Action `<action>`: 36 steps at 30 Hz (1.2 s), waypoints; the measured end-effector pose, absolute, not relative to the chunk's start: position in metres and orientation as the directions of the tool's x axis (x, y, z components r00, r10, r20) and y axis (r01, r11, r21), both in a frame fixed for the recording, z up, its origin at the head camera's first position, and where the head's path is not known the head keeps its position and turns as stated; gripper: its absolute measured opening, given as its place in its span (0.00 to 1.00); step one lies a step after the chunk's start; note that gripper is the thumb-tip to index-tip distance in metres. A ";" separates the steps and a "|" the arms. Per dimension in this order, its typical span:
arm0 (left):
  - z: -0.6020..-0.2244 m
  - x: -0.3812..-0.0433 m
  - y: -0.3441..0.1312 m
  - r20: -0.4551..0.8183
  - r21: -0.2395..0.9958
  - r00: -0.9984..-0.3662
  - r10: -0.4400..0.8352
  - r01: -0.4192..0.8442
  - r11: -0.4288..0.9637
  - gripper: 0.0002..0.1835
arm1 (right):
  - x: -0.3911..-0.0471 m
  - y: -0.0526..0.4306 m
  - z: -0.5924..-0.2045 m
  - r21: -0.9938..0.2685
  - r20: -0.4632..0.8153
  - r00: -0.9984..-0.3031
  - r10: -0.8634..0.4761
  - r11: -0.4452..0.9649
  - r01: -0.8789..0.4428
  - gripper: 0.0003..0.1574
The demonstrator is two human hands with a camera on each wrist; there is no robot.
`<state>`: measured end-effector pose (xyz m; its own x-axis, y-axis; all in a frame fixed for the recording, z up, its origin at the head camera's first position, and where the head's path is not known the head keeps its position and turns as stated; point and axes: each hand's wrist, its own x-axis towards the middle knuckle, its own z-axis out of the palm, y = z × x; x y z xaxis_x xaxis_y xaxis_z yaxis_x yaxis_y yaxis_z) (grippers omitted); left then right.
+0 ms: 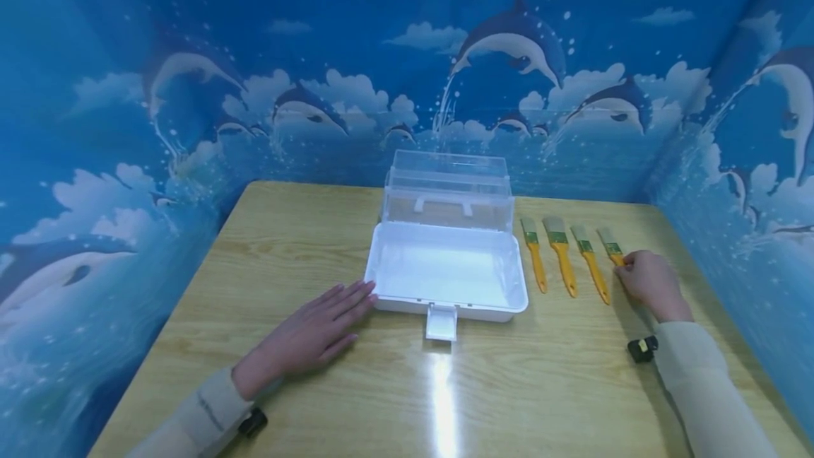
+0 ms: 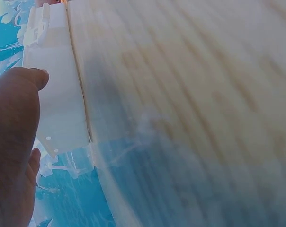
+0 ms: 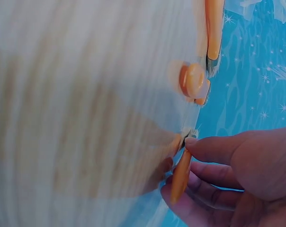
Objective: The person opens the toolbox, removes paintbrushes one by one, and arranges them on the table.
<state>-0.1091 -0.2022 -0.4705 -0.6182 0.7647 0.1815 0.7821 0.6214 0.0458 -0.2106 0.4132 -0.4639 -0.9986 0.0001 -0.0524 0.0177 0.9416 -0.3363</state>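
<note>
A white plastic box [image 1: 483,312] stands on the table, its clear lid [image 1: 448,196] tipped back and its latch [image 1: 441,324] hanging down in front. No contents show inside. My left hand [image 1: 311,331] lies with straight fingers, the fingertips at the box's front left corner. To the right, my right hand [image 1: 655,285] pinches the handle of the rightmost paintbrush [image 1: 608,239] between thumb and fingers. In the right wrist view that brush's orange handle [image 3: 181,177] slants below the thumb, close to the tabletop. The left wrist view shows the box side [image 2: 60,94] beyond the thumb.
Three more yellow-handled paintbrushes lie in a row between box and right hand: a narrow one [image 1: 535,256], a wider one [image 1: 561,254] and another narrow one [image 1: 591,263]. A blue dolphin-print curtain [image 1: 356,90] surrounds the wooden table [image 1: 286,232] behind and at both sides.
</note>
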 end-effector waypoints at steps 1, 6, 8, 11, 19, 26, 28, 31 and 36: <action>-0.470 -0.109 -0.202 0.182 0.046 -0.618 0.764 0.782 0.622 0.38 | -0.210 0.413 -0.464 -0.337 -0.054 -0.999 0.001 0.941 0.019 0.20; -0.471 -0.109 -0.202 0.190 0.035 -0.610 0.769 0.787 0.616 0.38 | -0.210 0.413 -0.461 -0.328 -0.090 -0.996 0.011 0.944 0.040 0.20; -0.470 -0.109 -0.202 0.191 0.031 -0.609 0.770 0.788 0.615 0.38 | -0.211 0.413 -0.461 -0.315 -0.094 -0.995 0.019 0.948 0.048 0.22; -0.470 -0.109 -0.202 0.191 0.030 -0.609 0.770 0.788 0.615 0.38 | -0.211 0.414 -0.460 -0.298 -0.098 -0.995 0.034 0.953 0.062 0.27; -0.472 -0.108 -0.202 0.191 0.037 -0.610 0.769 0.787 0.615 0.38 | -0.212 0.414 -0.459 -0.295 -0.113 -0.993 0.030 0.953 0.062 0.29; -0.471 -0.109 -0.202 0.238 0.003 -0.580 0.779 0.803 0.596 0.38 | -0.212 0.414 -0.460 -0.300 -0.127 -0.991 0.030 0.951 0.067 0.30; -0.471 -0.109 -0.202 0.234 0.003 -0.583 0.778 0.801 0.599 0.38 | -0.213 0.414 -0.461 -0.294 -0.127 -0.991 0.029 0.953 0.066 0.31; -0.471 -0.108 -0.201 0.222 0.006 -0.593 0.774 0.794 0.607 0.39 | -0.213 0.413 -0.461 -0.292 -0.130 -0.991 0.033 0.954 0.070 0.32; -0.470 -0.107 -0.200 0.203 0.028 -0.615 0.762 0.781 0.624 0.39 | -0.212 0.411 -0.456 -0.286 -0.174 -0.984 0.040 0.954 0.089 0.35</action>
